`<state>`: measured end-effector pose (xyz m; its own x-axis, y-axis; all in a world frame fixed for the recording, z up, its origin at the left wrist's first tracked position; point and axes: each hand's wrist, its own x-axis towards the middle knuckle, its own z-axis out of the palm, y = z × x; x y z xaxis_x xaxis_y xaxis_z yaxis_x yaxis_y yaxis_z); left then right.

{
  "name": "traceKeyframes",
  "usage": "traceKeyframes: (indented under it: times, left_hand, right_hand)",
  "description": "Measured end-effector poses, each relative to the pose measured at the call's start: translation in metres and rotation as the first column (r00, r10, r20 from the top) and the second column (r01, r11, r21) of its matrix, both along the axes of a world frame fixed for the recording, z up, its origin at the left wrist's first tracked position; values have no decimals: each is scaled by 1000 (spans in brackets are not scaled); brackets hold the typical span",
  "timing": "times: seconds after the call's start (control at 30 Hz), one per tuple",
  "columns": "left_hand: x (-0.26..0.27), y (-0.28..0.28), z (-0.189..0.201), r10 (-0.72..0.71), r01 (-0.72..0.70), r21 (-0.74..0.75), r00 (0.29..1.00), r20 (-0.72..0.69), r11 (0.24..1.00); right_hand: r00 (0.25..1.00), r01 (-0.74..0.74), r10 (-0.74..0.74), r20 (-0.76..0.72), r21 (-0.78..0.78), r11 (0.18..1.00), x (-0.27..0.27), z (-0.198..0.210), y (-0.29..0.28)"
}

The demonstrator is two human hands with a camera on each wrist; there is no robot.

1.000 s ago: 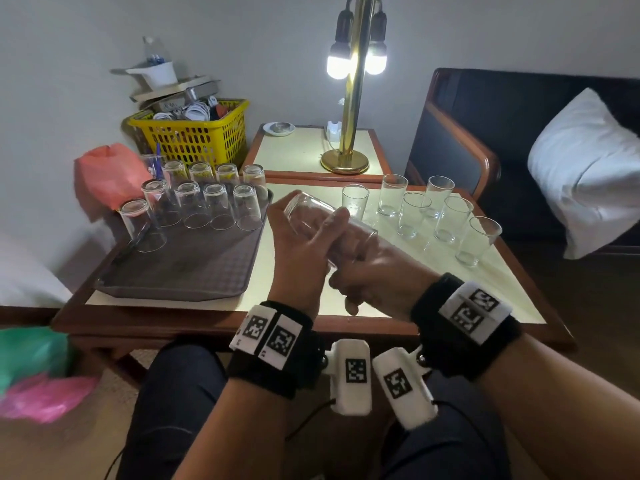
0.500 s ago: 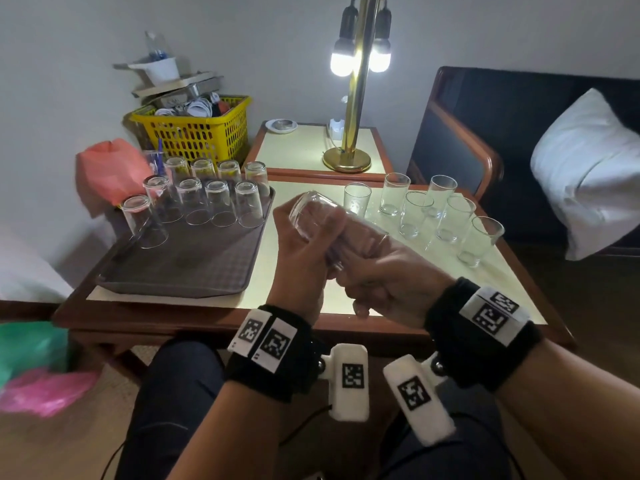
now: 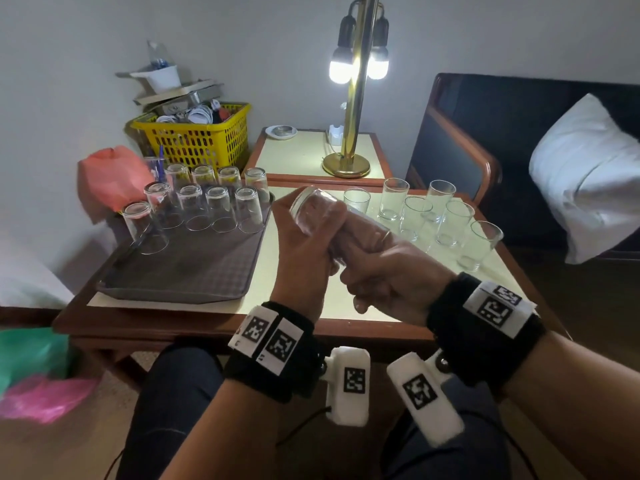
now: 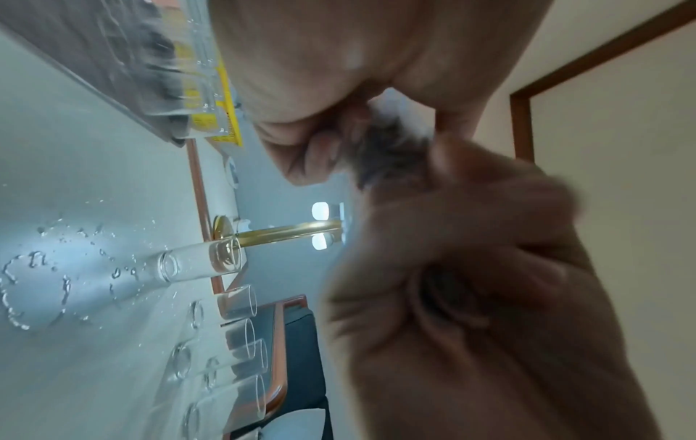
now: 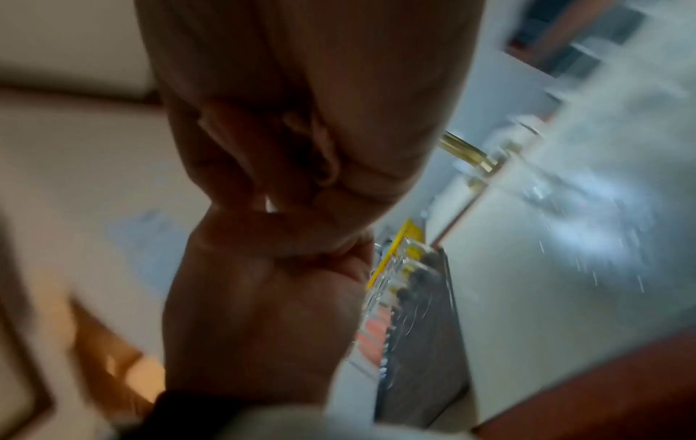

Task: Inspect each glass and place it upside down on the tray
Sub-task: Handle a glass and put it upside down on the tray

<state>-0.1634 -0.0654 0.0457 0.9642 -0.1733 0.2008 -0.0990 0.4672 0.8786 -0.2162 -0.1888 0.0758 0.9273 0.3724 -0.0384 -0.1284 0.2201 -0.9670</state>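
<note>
Both hands hold one clear glass [image 3: 313,209] tilted on its side above the table's middle, its base pointing up and left. My left hand [image 3: 304,237] wraps the base end. My right hand [image 3: 377,261] grips the mouth end, which its fingers hide. The grey tray [image 3: 180,271] lies on the table's left and carries several glasses upside down [image 3: 218,209] along its far side. Several upright glasses [image 3: 415,213] stand at the table's right. Both wrist views are blurred and filled by the two hands [image 4: 452,268] [image 5: 293,148].
A brass lamp [image 3: 349,147] stands on the side table behind. A yellow basket [image 3: 194,140] of clutter and a red bag [image 3: 107,174] sit beyond the tray. A dark sofa with a white pillow [image 3: 585,174] is at the right. Water drops [image 4: 49,268] lie on the tabletop.
The glass has stayed between both hands above the table's middle; the hands shifted slightly and the right hand's grip slid a little along the glass.
</note>
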Motion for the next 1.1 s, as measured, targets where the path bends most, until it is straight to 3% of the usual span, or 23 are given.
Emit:
traceKeyframes:
  times: [0.03,0.07,0.1,0.17,0.2,0.23,0.27,0.3,0.37,0.43,0.5,0.57,0.63,0.67,0.7,0.73,0.77,0.83,0.87,0.9,0.97,1.03,1.1]
  left_hand:
    - [0,0,1,-3,3,20,1000,16,1000]
    - [1,1,3,-2,2,54,1000,6,999]
    - [2,1,5,8,-6,105,1000,-24,994]
    - [7,1,8,35,-19,189,996,-82,982]
    - [8,1,10,33,-13,191,995,-98,982]
    - [8,2,11,23,-6,180,995,-97,984]
    - [8,1,11,5,7,157,997,-77,988]
    - [7,2,11,-13,18,112,999,-45,994]
    - [6,3,8,-56,57,-6,998,13,998]
    - [7,3,3,-107,110,-66,993,45,992]
    - [8,3,0,-125,125,-25,992,25,992]
    - [9,3,2,-99,104,103,994,-50,989]
    - [10,3,6,-57,84,205,989,-136,975]
    - [10,2,5,-37,69,221,988,-149,973]
    - [11,2,5,-24,54,218,990,-140,975]
    - [12,0,4,-15,39,197,992,-124,980]
    - [11,0,3,-16,32,156,994,-104,987]
    - [8,-1,0,-42,44,28,997,-58,999]
    - [7,-1,-3,-57,56,-26,998,-28,998]
    - [7,-1,-5,-71,70,-55,997,-7,996]
    - [9,-2,-8,-91,91,-32,996,-10,995]
    - [11,-1,-5,-76,84,86,993,-89,993]
    - [14,0,0,-34,69,218,986,-161,974]
  right_hand:
    - [1000,14,-13,19,-45,999,1,2,-2]
    - [995,59,-41,92,-197,979,2,5,-4]
    - [972,165,-74,224,-420,893,5,5,-6]
    - [878,393,2,479,-723,569,11,1,-6]
    - [847,433,75,527,-765,477,12,-3,-5]
    - [824,453,108,557,-760,466,13,-6,-3]
    - [826,435,85,557,-726,532,13,-8,0]
    - [861,379,10,509,-654,654,12,-8,1]
    - [967,191,-118,226,-336,922,5,-1,4]
    - [997,81,-81,-7,-9,997,-3,5,3]
    - [994,94,-95,-51,-22,995,-4,5,-1]
    - [984,175,-150,100,-334,926,1,3,-1]
    - [902,363,-56,428,-681,636,6,-3,0]
    - [857,414,49,513,-742,526,7,-7,1]
    - [835,432,94,543,-751,499,8,-12,2]
    - [841,409,91,533,-737,539,8,-13,2]
    - [874,351,41,484,-686,637,8,-14,2]
    - [972,164,-84,217,-383,909,5,-7,2]
    - [993,101,-87,78,-197,975,3,-3,1]
    - [997,77,-77,-6,-82,994,2,-2,-2]
    - [996,89,-90,-7,-112,990,1,1,-4]
    - [972,200,-122,200,-435,878,3,1,-1]
    - [886,393,-11,464,-738,548,4,-4,3]
